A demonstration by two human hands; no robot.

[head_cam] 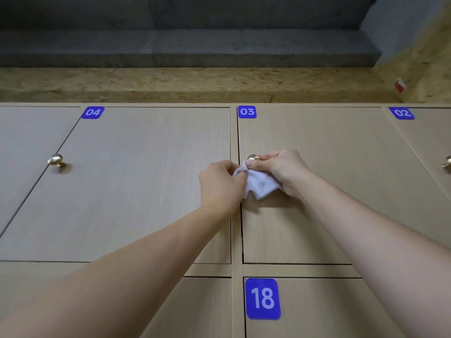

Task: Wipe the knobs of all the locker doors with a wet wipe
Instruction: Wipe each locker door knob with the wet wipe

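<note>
**White wipe held at the knob of locker 03**

White, crumpled wet wipe (260,184): held between both hands in front of the pale wood-grain locker door marked 03 (317,191), just below its knob. A loose corner hangs down beneath the hands.

Left hand (220,185): fingers curled, pinching the left edge of the wipe between thumb and fingertips; it sits across the vertical gap between doors 04 and 03.

Right hand (280,170): thumb and curled fingers gripping the wipe's upper right part, index finger reaching to the small round brass knob of door 03 (252,157) (whether skin or wipe touches the metal cannot be told; the knob is half hidden).

Pale wood-grain locker door marked 04 (146,186): left of 03, with a round brass knob (56,160) at its left edge, bare and well apart from the hands.

Blue rounded number labels: 04 (92,112), 03 (247,111), 02 (402,113), and 18 (262,298) on the lower door under 03.

Round brass knob at the far right edge (447,163): partly cut off by the frame.

Chipboard ledge (195,84) above the lockers, grey concrete (195,45) behind it; a small red and white tag (399,85) on the chipboard at right.
</note>
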